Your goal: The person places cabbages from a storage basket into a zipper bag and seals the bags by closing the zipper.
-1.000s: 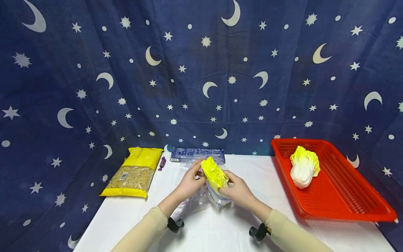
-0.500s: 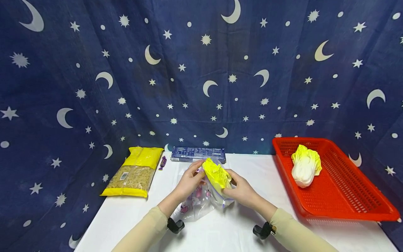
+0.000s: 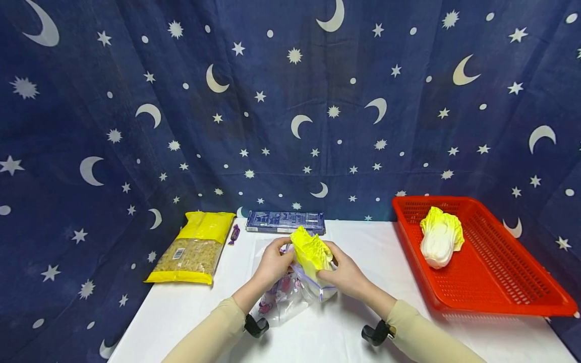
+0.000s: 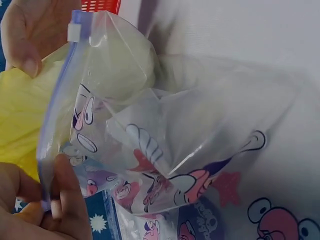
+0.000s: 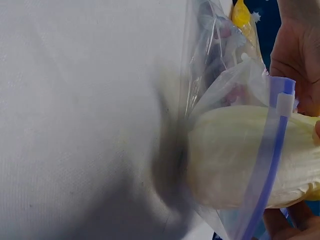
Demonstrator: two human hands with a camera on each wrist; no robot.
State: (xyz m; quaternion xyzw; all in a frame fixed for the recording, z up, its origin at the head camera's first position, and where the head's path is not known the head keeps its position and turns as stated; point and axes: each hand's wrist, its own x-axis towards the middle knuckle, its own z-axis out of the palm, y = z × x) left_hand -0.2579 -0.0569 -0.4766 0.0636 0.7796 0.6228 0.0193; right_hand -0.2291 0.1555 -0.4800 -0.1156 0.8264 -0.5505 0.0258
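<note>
A napa cabbage [image 3: 311, 253] with yellow leaf tips sits tilted, its pale base inside a clear zip bag [image 4: 165, 130] printed with pink cartoon figures. Its leaves stick out past the bag's purple slider rim [image 5: 270, 165]. My left hand [image 3: 274, 262] pinches the bag's rim between thumb and fingers, beside the leaves. On the other side, my right hand [image 3: 343, 270] grips the cabbage near the rim, thumb on the near side. The bag's lower part lies toward the left on the white table [image 3: 290, 338].
A red plastic basket [image 3: 481, 300] at the right holds another napa cabbage [image 3: 439, 241]. To the left lies a yellow bag of pasta-like pieces [image 3: 190, 249], beside a purple wrapped candy [image 3: 234, 234]. A flat blue package [image 3: 285, 222] lies behind the hands, before the starry curtain [image 3: 290, 101].
My left hand has come slightly down and toward me with the bag's rim. More of the bag's printed side shows on the table. My right hand keeps its grip on the cabbage.
</note>
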